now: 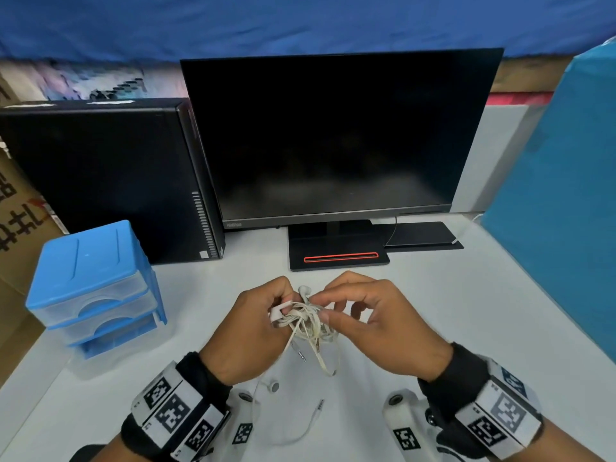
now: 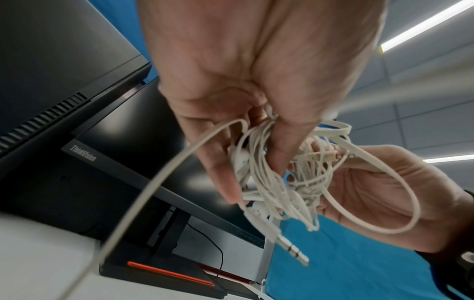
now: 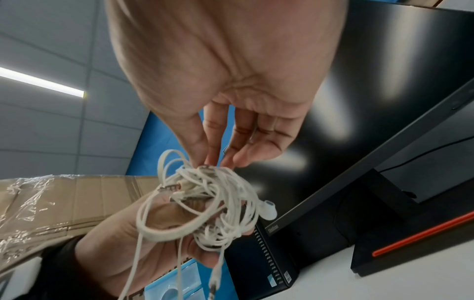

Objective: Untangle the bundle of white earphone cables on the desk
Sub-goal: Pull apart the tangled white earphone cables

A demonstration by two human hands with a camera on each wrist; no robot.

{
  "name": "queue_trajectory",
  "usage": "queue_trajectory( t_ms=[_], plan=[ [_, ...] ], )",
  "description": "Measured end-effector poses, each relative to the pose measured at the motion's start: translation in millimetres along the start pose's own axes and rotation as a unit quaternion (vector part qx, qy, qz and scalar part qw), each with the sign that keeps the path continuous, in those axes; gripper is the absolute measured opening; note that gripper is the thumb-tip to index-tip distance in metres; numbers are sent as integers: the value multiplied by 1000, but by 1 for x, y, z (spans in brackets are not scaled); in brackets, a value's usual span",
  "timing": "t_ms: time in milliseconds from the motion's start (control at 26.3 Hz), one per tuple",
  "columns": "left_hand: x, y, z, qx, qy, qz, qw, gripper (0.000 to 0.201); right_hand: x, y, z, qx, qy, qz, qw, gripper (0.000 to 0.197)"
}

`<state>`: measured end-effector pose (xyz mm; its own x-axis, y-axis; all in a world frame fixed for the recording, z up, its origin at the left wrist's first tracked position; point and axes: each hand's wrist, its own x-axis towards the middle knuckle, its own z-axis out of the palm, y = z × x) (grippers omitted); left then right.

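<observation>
A tangled bundle of white earphone cables (image 1: 305, 320) is held above the white desk (image 1: 466, 311) between both hands. My left hand (image 1: 263, 315) grips the bundle (image 2: 277, 172) from the left, fingers curled round its strands. My right hand (image 1: 350, 311) pinches strands at the top of the bundle (image 3: 205, 194) with thumb and fingertips (image 3: 212, 160). An earbud (image 1: 304, 290) sticks up from the tangle. A jack plug (image 2: 292, 248) dangles below it. A loose cable with an earbud (image 1: 274, 385) and a plug (image 1: 320, 404) trails down onto the desk near me.
A dark monitor (image 1: 333, 138) on a black stand (image 1: 338, 256) is behind the hands. A black computer tower (image 1: 110, 181) and a blue plastic drawer unit (image 1: 96, 285) stand to the left. A blue panel (image 1: 560, 195) rises on the right. Cardboard boxes (image 1: 16, 208) stand beyond the desk's left edge.
</observation>
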<state>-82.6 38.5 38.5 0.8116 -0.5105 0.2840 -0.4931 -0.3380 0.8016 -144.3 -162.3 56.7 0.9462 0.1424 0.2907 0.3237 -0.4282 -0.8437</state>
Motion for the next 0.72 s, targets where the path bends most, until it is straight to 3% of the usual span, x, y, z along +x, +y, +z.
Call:
queue_trajectory(
  t_ms=[304, 418, 570, 722],
  plan=[
    [-3, 6, 6, -34, 35, 25, 998, 44, -4, -4, 1, 1, -20, -56, 998, 24],
    [-4, 5, 7, -35, 51, 59, 996, 50, -4, -6, 0, 22, -29, -46, 998, 18],
    [-4, 5, 6, -50, 75, 126, 988, 40, -4, -9, -5, 36, -41, -24, 998, 12],
    [-5, 8, 6, -73, 82, 149, 983, 40, -3, -8, -9, 82, -53, -6, 995, 8]
  ],
)
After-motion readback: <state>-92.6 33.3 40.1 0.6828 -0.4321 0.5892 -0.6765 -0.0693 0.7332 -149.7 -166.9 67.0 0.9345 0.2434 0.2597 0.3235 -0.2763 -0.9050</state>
